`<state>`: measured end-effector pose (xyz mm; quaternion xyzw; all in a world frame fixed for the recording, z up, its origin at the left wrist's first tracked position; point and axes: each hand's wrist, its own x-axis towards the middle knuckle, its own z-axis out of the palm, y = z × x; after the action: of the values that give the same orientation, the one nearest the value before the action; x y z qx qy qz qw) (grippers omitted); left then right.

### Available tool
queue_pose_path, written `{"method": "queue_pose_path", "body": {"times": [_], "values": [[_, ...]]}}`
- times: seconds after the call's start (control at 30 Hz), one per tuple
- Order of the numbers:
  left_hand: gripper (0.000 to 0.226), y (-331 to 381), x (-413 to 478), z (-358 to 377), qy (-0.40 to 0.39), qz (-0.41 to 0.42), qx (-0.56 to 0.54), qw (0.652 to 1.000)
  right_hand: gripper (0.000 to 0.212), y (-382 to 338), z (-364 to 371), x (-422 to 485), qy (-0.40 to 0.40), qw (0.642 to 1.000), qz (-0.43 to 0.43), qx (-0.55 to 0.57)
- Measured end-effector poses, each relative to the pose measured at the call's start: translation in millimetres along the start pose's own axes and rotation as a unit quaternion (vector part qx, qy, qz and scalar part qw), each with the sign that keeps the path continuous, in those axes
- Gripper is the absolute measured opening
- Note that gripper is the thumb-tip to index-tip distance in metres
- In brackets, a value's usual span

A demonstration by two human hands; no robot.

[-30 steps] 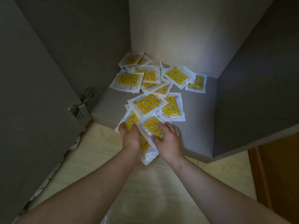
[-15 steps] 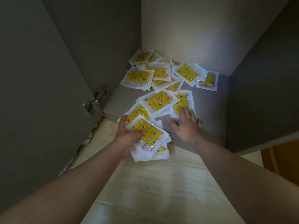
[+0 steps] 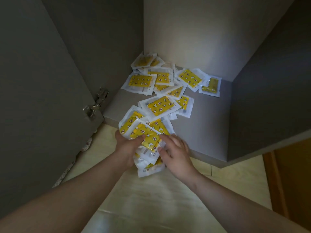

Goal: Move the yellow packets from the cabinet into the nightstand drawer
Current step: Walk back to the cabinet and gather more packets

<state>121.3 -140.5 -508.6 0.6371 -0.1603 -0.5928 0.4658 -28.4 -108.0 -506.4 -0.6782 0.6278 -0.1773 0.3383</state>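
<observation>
1. Several yellow packets made a bundle (image 3: 148, 134) in my left hand (image 3: 127, 147) at the cabinet's front lip, thumb clamped over the top one, fingers underneath.
2. My right hand (image 3: 176, 153) pinched the bundle's right edge between thumb and forefinger, squaring it.
3. Many loose packets (image 3: 159, 106) lay scattered on the cabinet floor (image 3: 210, 125), from just behind the bundle to the rear corner.
4. The wrappers looked slick, so I judged the bundle needed firm pressure from both sides before adding more; a fanned stack could spill onto the pale floor (image 3: 151, 199) below.
5. The nightstand drawer was out of sight, so I could not judge the carry.
</observation>
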Motion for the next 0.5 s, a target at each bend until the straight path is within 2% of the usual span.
{"method": "queue_pose_path", "body": {"times": [0.07,0.13,0.23,0.33,0.43,0.5], "values": [[0.056,-2,0,-6,-0.044,-0.014,-0.003,0.999,0.035,-9,3,4,0.02,0.98,0.057,0.189],[0.05,0,-1,-11,-0.074,-0.027,0.0,0.997,0.033,-15,5,7,0.038,0.951,0.113,0.284],[0.05,5,-2,-19,-0.094,-0.056,0.022,0.994,0.039,-17,8,8,0.081,0.924,0.172,0.333],[0.039,6,-8,-27,-0.131,-0.079,0.063,0.986,0.051,-20,13,9,0.069,0.891,0.239,0.379],[0.032,2,-13,-34,-0.152,-0.1,0.075,0.98,0.066,-24,22,5,0.056,0.897,0.256,0.357],[0.03,0,-14,-37,-0.147,-0.101,0.087,0.98,0.068,-28,25,2,0.045,0.88,0.263,0.393]]}}
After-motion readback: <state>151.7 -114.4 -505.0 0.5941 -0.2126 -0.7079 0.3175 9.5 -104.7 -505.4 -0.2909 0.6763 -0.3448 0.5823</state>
